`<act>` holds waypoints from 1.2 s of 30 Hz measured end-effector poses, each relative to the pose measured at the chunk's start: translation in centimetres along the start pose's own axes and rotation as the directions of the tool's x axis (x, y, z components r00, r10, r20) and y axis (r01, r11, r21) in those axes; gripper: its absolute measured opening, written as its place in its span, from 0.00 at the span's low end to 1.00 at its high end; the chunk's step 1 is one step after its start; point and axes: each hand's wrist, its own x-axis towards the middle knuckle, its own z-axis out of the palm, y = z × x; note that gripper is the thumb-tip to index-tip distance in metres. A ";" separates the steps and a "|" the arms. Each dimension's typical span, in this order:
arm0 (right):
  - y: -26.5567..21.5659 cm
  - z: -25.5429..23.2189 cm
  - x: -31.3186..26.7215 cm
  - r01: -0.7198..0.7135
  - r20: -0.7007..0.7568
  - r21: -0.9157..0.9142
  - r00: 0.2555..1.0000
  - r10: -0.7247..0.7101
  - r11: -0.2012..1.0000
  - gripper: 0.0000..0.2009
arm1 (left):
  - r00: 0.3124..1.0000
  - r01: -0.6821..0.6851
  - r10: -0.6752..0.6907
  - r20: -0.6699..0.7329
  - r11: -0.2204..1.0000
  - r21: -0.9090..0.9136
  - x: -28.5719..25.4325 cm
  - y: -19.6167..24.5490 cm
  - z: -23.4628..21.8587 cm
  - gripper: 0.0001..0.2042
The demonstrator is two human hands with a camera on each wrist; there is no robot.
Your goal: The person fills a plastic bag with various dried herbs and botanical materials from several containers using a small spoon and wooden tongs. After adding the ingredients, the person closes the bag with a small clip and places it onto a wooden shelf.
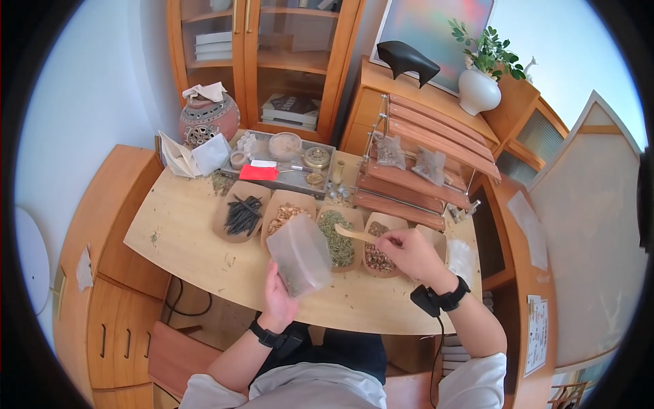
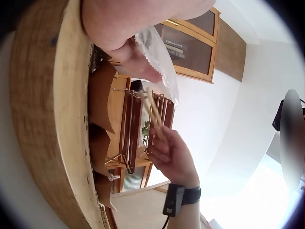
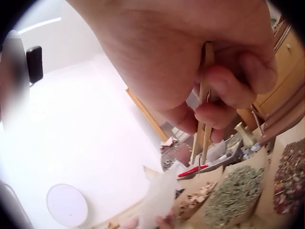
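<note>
My left hand (image 1: 278, 301) grips a translucent plastic bag (image 1: 300, 251) by its lower side, over the front of the table. A little greenish stuff shows at its bottom. In the left wrist view the bag has a serrated upper edge. My right hand (image 1: 411, 255) pinches light wooden tongs (image 1: 354, 234), whose tips point left over the dried green herb (image 1: 338, 240). Both prongs show in the right wrist view, with a thin strand (image 3: 199, 164) near their ends. Beneath the right hand lie dried rosebuds (image 1: 379, 260) in a paper tray.
Further left, paper trays hold black sticks (image 1: 243, 215) and tan chips (image 1: 285, 215). Behind them stands a grey tray (image 1: 286, 183) with a red packet (image 1: 259, 172) and small jars. A tiered wooden rack (image 1: 402, 191) carries small bags at the back right.
</note>
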 end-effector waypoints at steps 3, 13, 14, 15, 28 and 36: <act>2.3 1.2 1.6 0.087 -0.044 -0.212 0.994 -0.099 0.973 0.15 | 1.000 0.001 0.000 0.017 0.999 -0.043 -0.2 0.3 0.6 0.27; 0.8 6.2 5.0 0.275 -0.052 -0.462 0.941 -0.335 0.843 0.12 | 0.999 0.036 -0.036 -0.006 0.998 -0.060 -0.3 0.5 0.5 0.26; 0.9 6.3 5.1 0.283 -0.049 -0.482 0.936 -0.348 0.829 0.11 | 0.999 0.033 -0.033 -0.001 0.997 -0.066 -0.3 0.5 0.4 0.26; 1.1 6.0 5.2 0.227 -0.041 -0.507 0.957 -0.286 0.831 0.11 | 1.000 0.024 -0.024 -0.004 0.998 -0.056 -0.2 0.5 0.3 0.25; 4.7 3.2 7.4 0.139 0.004 -0.330 0.989 -0.146 0.934 0.12 | 1.000 0.005 -0.006 -0.014 0.999 -0.050 -0.2 0.2 0.3 0.25; 3.8 -1.0 5.8 -0.083 0.051 -0.343 0.993 0.107 0.936 0.16 | 1.000 -0.008 0.008 -0.008 0.999 -0.044 -0.1 0.0 -0.3 0.25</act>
